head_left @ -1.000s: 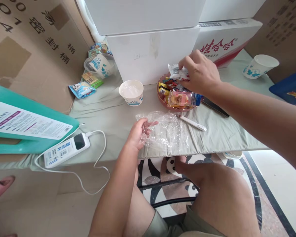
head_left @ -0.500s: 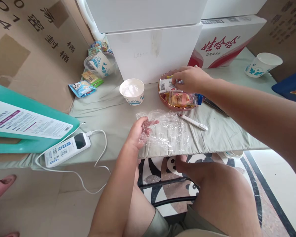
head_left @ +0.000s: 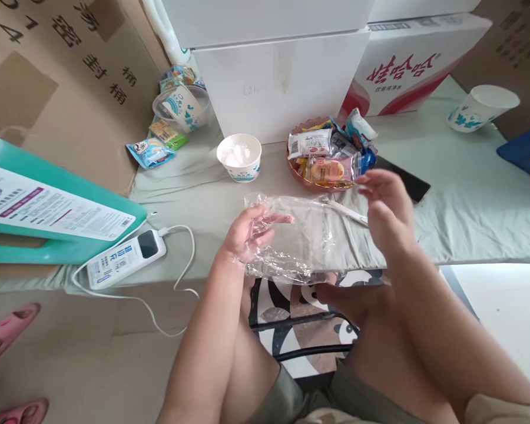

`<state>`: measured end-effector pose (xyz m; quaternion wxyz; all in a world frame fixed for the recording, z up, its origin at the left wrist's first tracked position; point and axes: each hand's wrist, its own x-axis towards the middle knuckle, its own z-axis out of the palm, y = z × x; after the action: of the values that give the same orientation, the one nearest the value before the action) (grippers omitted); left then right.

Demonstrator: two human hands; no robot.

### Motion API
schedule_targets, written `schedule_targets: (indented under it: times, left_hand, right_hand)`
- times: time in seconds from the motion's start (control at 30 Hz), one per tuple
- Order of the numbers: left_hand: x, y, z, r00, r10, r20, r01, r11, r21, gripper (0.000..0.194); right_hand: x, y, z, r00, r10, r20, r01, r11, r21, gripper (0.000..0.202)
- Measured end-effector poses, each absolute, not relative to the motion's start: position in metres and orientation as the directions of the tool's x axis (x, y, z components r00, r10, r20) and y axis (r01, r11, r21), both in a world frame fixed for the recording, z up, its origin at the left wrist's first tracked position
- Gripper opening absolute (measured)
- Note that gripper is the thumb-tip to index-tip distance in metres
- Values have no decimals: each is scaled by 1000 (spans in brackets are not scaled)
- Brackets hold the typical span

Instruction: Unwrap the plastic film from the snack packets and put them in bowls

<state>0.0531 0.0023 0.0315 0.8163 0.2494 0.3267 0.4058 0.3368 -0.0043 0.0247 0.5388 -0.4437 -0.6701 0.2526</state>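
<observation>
The left hand (head_left: 249,232) grips a clear plastic bag (head_left: 307,232) at the front edge of the tabletop (head_left: 459,218). The right hand (head_left: 388,209), apart and loosely open, is beside the bowl (head_left: 304,181). Wrapped snacks (head_left: 333,170) already fill it; no snack shows in the bag, so little seems left.

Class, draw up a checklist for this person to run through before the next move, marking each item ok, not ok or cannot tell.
1. Left hand touching the clear plastic: ok.
2. Clear plastic wholly on the table: not ok, it extends past the front edge.
3. Clear plastic's opening located: cannot tell, too see-through.
4. Right hand empty: ok, nothing shows in it.
5. Wrapped snacks in the bowl: ok, though heaped.
6. Paper cup left of the bowl upright: ok.
</observation>
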Motion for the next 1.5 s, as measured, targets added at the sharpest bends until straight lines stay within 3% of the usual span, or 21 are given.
schedule_targets:
  times: [0.07, 0.17, 0.3, 0.43, 0.53, 0.63, 0.8, 1.0, 1.13, 1.27, 1.4, 1.5]
  left_hand:
    - [50, 2, 28, 454, 837, -305, -510, 525, 681, 31]
    - [49, 2, 23, 471, 833, -291, -479, 519, 708, 37]
    - [54, 2, 19, 454, 833, -315, -350, 492, 797, 45]
    - [51, 3, 14, 311, 907, -282, -177, 347, 921, 44]
    - [46, 5, 6, 203, 948, -245, -13, 253, 967, 40]
    - [47, 9, -1, 104, 975, -197, 79, 189, 979, 35]
    - [59, 15, -3, 11, 979, -202, 77, 201, 977, 39]
    - [65, 19, -10, -76, 996, -37, 141, 48, 989, 45]
    - [63, 20, -20, -88, 994, 66, 258, -41, 965, 54]
    - [58, 18, -23, -137, 990, 16, 327, 30, 945, 52]
    - [57, 16, -15, -239, 970, -47, 247, 108, 963, 50]
    - [57, 15, -8, -211, 972, -103, 111, 128, 985, 51]
  right_hand:
    - [339, -24, -3, -61, 920, 388, 179, 393, -902, 69]
    - [330, -26, -20, -78, 972, 223, 112, 231, -967, 81]
    - [312, -11, -13, 70, 995, 72, -34, 75, -997, 36]
    - [313, -3, -10, 259, 963, -80, -221, -22, -975, 34]
    - [324, -3, -11, 411, 898, -157, -192, -83, -978, 29]
    - [333, -6, -8, 438, 888, -139, -103, -104, -989, 25]
    - [337, -17, -1, 339, 936, -93, 9, -102, -995, 22]
    - [339, -39, 0, 257, 966, -8, 188, -58, -981, 20]
    - [340, -48, -11, 371, 928, -18, 126, -69, -990, 27]
    - [336, -38, -21, 461, 887, -23, 79, -67, -995, 28]
    - [335, -24, -22, 493, 870, -28, -2, -31, -1000, 27]
    - [338, -22, -23, 493, 869, -37, -40, -20, -999, 32]
